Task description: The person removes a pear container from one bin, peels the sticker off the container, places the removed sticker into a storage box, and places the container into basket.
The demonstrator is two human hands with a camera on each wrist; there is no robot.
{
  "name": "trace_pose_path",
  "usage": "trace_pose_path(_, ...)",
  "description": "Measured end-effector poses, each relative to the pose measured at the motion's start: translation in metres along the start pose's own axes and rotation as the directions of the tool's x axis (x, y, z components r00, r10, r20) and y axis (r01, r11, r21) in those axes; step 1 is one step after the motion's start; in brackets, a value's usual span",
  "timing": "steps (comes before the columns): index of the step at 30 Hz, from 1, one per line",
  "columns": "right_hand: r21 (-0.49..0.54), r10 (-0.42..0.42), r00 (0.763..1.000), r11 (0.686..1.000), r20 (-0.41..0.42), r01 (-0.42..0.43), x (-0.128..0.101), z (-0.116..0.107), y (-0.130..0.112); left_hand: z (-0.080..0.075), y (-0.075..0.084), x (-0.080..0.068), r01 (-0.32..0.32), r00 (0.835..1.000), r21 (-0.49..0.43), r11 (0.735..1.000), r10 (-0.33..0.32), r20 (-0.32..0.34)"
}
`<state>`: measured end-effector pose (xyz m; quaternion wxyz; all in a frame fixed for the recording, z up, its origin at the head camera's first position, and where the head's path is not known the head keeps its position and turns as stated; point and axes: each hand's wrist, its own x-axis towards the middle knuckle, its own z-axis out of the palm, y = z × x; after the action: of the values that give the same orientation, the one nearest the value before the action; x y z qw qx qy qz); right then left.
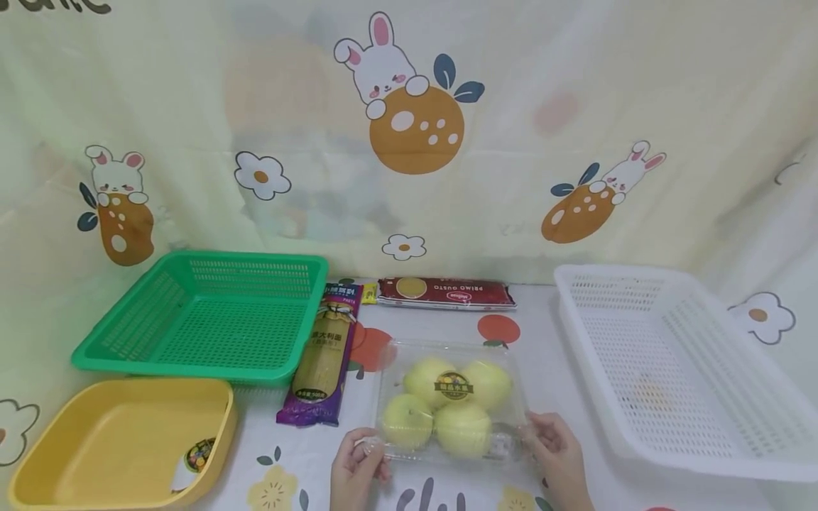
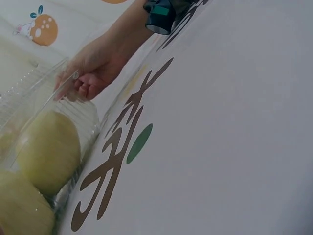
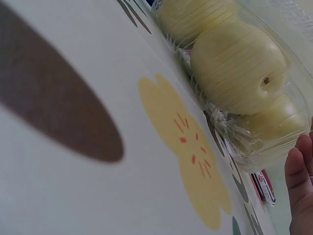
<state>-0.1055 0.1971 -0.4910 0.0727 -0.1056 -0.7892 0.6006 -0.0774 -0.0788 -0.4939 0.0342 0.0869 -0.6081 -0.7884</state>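
The whole layout is being shown only by the head view: a clear clamshell box (image 1: 450, 401) of four yellow-green apples (image 1: 454, 409) is lying on the tablecloth (image 1: 549, 341) between a green basket (image 1: 211, 316) and a white basket (image 1: 677, 369). Its long axis is being kept left to right. Its near corners are being pinched by the left hand (image 1: 356, 465) and the right hand (image 1: 554, 447), fingers curled. In the right wrist view, apple skin is being shown close up.

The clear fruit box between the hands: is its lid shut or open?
Shut. In the head view the clear box lies flat, its labelled lid over four yellow-green fruits, with the left hand and right hand pinching its near corners.
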Motion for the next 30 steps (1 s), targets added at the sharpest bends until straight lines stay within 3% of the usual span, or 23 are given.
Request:
trace_pose_path(2,0.004,0.009,1.0,1.0,0.0,-0.009,-0.001,0.0,0.0,0.0,0.003,0.0,0.033,0.999,-0.026,0.999,-0.033,-0.001)
trace_pose_path(5,0.022,0.005,1.0,1.0,0.007,-0.005,-0.002,0.0,0.002,0.0,0.004,-0.001,0.014,1.0,-0.045,0.999,-0.014,0.0)
trace_pose_path(7,0.048,-0.009,1.0,0.999,0.029,0.008,-0.002,-0.001,0.002,-0.001,0.001,-0.001,-0.032,0.999,-0.051,0.998,0.033,0.016)
trace_pose_path(9,0.066,0.001,0.998,0.998,0.069,-0.006,-0.001,-0.002,0.002,-0.002,-0.003,-0.002,-0.122,0.992,-0.048,0.991,0.124,0.037)
trace_pose_path(13,0.059,0.098,0.988,0.993,0.119,-0.106,0.003,-0.005,0.002,-0.001,-0.005,-0.001,-0.16,0.985,-0.069,0.985,0.164,0.047)
trace_pose_path(15,0.045,0.133,0.984,0.989,0.115,-0.139,0.003,-0.006,0.001,-0.001,-0.004,0.001,-0.118,0.992,-0.061,0.991,0.12,0.043)
trace_pose_path(17,0.051,0.138,0.985,0.988,0.101,-0.144,0.002,-0.006,0.0,-0.002,-0.001,0.002,-0.025,0.998,-0.057,0.998,0.028,0.048)
trace_pose_path(19,0.054,0.126,0.987,0.99,0.097,-0.131,0.001,-0.006,-0.002,-0.003,0.003,0.004,0.081,0.995,-0.048,0.996,-0.077,0.068)
trace_pose_path(21,0.059,0.12,0.988,0.99,0.095,-0.126,0.0,-0.006,-0.003,-0.005,0.006,0.005,0.146,0.985,-0.038,0.989,-0.142,0.096)
trace_pose_path(24,0.053,0.137,0.985,0.988,0.108,-0.143,0.0,-0.006,-0.004,-0.006,0.008,0.006,0.177,0.978,-0.034,0.984,-0.172,0.121)
trace_pose_path(30,0.048,0.17,0.98,0.983,0.101,-0.175,0.003,-0.006,-0.004,-0.009,0.005,0.005,0.168,0.977,-0.047,0.985,-0.16,0.139)
